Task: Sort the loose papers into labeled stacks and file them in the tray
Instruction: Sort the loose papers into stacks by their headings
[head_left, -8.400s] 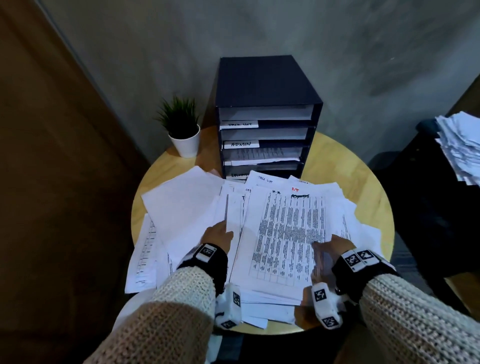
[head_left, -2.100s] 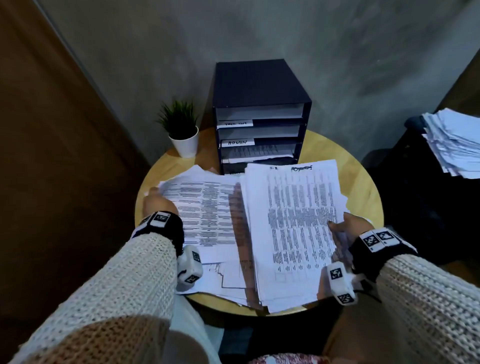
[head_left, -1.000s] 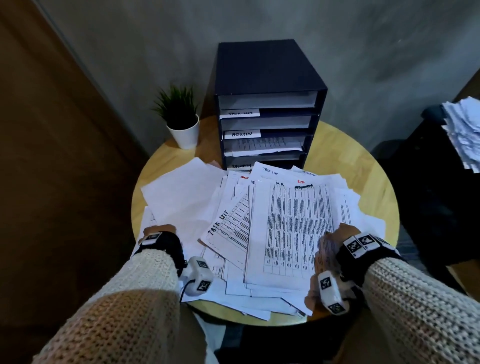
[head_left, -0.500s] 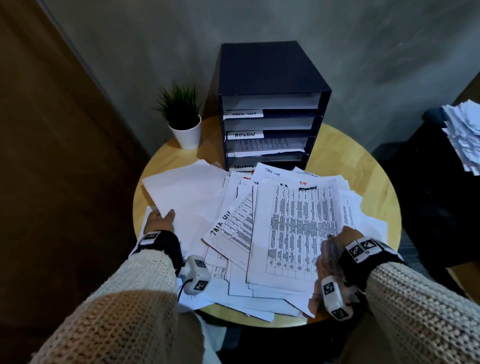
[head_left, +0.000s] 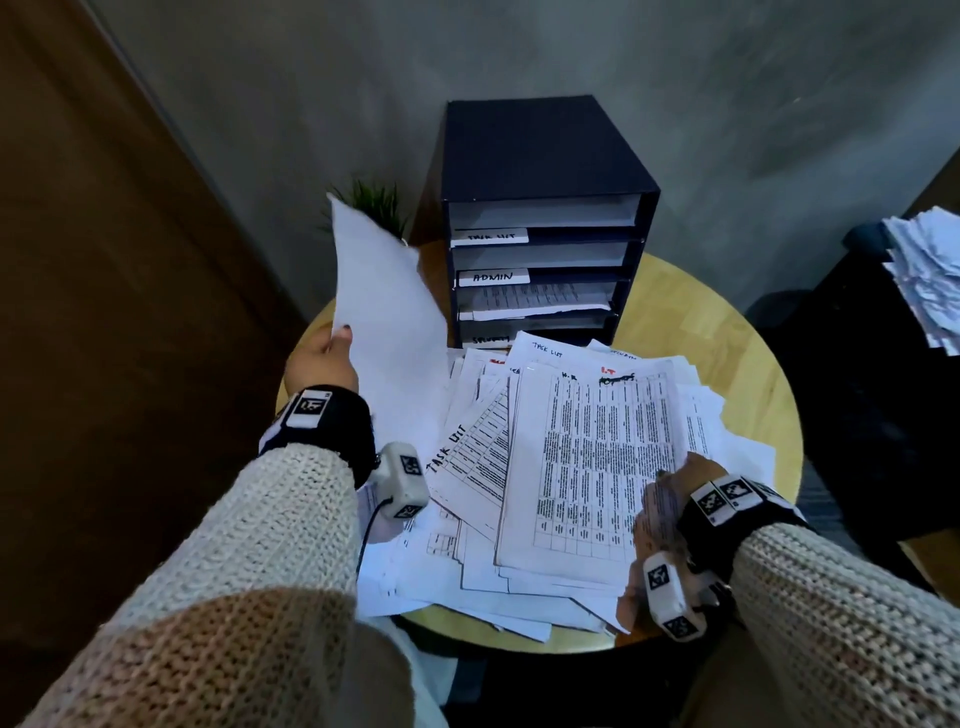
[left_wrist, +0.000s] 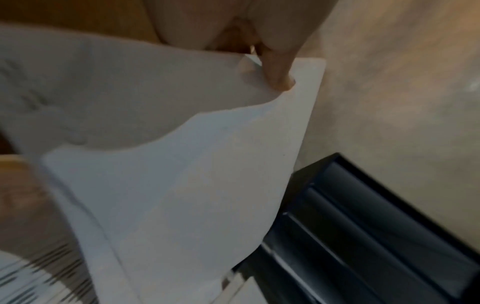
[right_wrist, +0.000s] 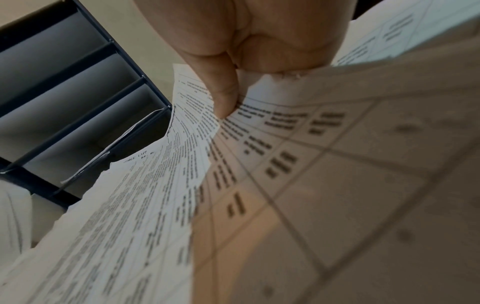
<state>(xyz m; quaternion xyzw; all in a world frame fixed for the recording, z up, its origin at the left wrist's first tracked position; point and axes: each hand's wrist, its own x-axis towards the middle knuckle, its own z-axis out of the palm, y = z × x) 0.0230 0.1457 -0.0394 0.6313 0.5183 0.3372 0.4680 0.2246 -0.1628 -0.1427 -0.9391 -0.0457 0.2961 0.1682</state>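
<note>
Left hand (head_left: 321, 364) raised at the left edge of the round wooden table (head_left: 737, 364), thumb and fingers pinched on the near left edge of a blank white sheet (head_left: 387, 322). Sheet lifted and bowed, its far corner up in front of the small potted plant (head_left: 376, 200), its lower part trailing down to the spread of loose papers (head_left: 519, 499). Seen from the left wrist, one fingertip (left_wrist: 279, 79) pressed against the sheet's upper edge.

Right hand (head_left: 675, 493) at the near right of the spread, thumb on top and fingers curled beneath, clamped on the right edge of a thick bundle topped by a printed table page (head_left: 587, 457). Shown from the right wrist as a thumb pressed down on the fanned page edges.

Papers overlapping across the table's middle and near side, one marked "TASK LIST" by hand, a few jutting over the near rim.

Dark filing tray (head_left: 540, 218) upright at the far side, four slots, labels reading "TASK LIST" and "ADMIN", printed pages lying in the third slot down. Lowest label partly hidden behind the papers.

Second heap of white papers (head_left: 930, 275) well apart, on a dark surface at far right.
</note>
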